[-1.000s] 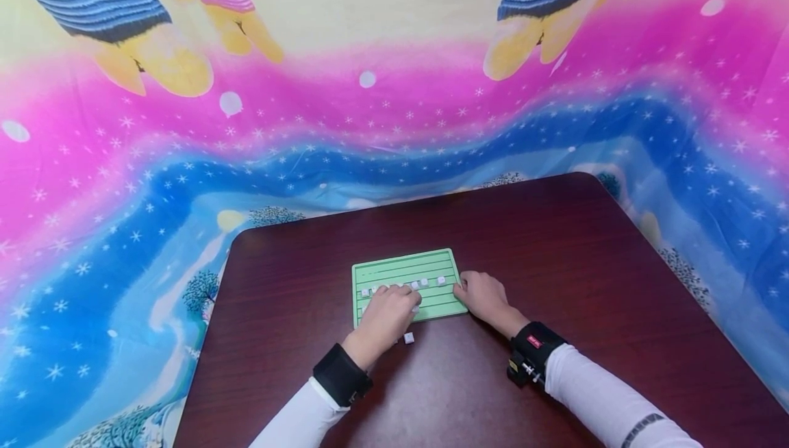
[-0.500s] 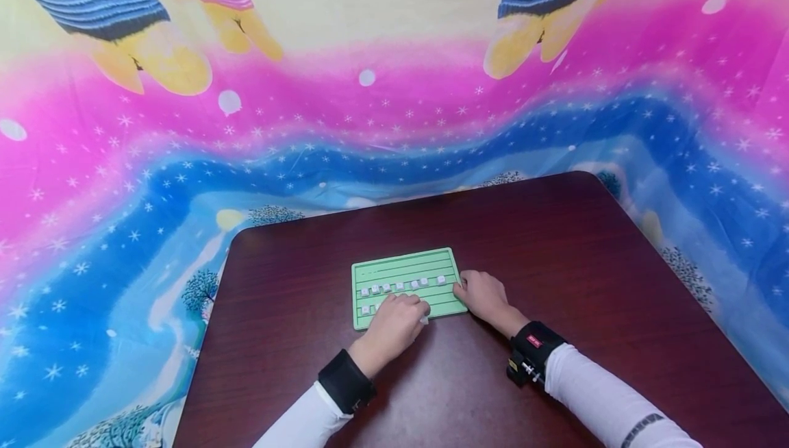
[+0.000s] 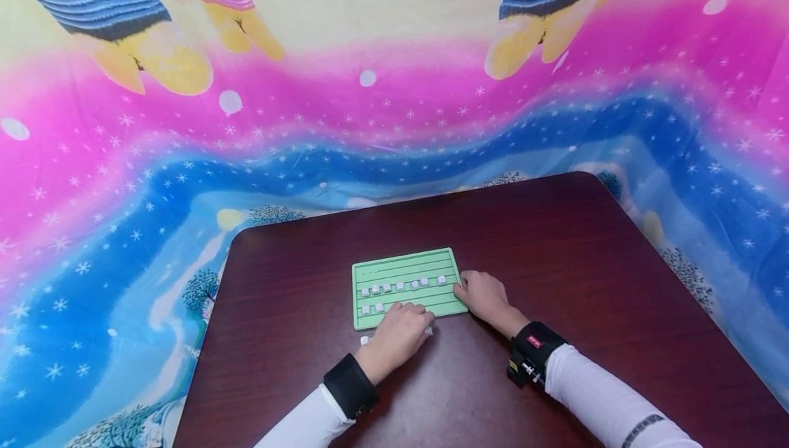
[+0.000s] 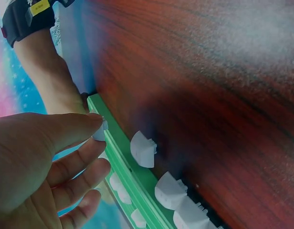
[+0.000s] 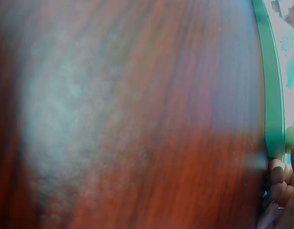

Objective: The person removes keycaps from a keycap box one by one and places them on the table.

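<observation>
My left hand (image 3: 401,340) is over the near edge of a green ridged board (image 3: 403,264). Between its thumb and index finger it pinches a small white block (image 4: 99,132), while the other fingers are spread loosely. My right hand (image 3: 487,297) grips the board's right edge, thumb on the near side in the right wrist view. Across the board's middle runs a row of several white blocks (image 3: 387,288). Two more blocks (image 3: 379,308) sit in a nearer row at the left. In the left wrist view, white blocks (image 4: 143,150) show little pegs on one side.
A loose white block (image 3: 364,340) lies on the dark wooden table (image 3: 518,229) in front of the board, partly behind my left hand. A printed cloth (image 3: 370,119) hangs behind the table's far edge. Both wrists wear black straps (image 3: 351,385).
My left hand has come back from the board's rows toward its near edge and slightly right, uncovering blocks in both rows. It now carries a small white block. The right hand stays put.
</observation>
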Available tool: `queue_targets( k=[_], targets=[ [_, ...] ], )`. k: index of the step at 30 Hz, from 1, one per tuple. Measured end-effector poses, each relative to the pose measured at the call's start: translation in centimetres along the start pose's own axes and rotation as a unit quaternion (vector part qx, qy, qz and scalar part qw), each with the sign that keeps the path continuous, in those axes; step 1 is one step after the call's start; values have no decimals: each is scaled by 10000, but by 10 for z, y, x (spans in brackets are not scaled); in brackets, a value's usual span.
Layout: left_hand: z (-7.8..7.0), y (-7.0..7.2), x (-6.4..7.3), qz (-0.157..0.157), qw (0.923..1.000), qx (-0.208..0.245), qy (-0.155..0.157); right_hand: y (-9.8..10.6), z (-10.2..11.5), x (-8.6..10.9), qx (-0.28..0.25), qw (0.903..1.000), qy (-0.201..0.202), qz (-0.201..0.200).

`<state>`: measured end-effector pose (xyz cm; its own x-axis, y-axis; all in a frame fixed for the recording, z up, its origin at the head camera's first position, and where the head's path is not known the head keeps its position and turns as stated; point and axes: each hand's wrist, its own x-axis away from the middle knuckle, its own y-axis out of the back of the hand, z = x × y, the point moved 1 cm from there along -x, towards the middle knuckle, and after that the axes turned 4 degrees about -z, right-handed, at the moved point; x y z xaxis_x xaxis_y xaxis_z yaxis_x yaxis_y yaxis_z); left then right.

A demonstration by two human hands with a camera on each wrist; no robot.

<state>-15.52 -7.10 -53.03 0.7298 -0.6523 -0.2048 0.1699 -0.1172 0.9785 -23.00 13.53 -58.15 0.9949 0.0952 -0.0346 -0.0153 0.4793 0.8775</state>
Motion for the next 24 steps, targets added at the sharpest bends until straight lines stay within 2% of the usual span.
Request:
queue_targets(
  k=[16, 24],
  targets=[
    [-3, -8, 0, -40, 9994, -327, -124, 0, 0, 1, -68, 10000, 23, 30],
    [-3, -9, 0, 109, 9991, -395, -59, 1, -1, 1, -102, 9999, 62, -9]
  ],
)
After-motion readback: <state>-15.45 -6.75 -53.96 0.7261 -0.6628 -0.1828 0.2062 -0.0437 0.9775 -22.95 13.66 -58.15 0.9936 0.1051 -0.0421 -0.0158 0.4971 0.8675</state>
